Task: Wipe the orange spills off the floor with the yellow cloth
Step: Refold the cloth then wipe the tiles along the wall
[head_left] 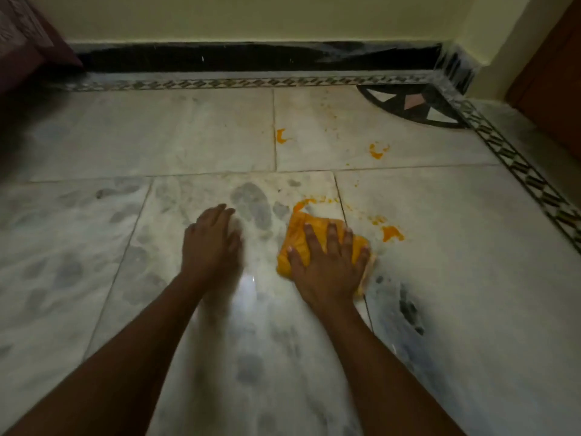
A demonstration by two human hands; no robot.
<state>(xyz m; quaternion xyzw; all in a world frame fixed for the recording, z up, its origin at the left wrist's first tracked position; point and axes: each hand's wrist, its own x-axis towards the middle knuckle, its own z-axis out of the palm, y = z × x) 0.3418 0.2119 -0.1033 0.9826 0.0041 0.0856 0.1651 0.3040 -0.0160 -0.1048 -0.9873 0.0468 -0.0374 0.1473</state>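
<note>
Head view: two flat, spread hands, right (327,262) pressing one yellow cloth (298,234); left (213,243) bare; four orange spills (391,232).

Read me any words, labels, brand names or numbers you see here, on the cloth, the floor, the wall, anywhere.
None: no text shows anywhere in this view.
Yellow cloth under the right hand: plain, no label or print visible.
Floor tiles: only grey veining, orange spills and a patterned border, no lettering.
Wall: bare.
</note>
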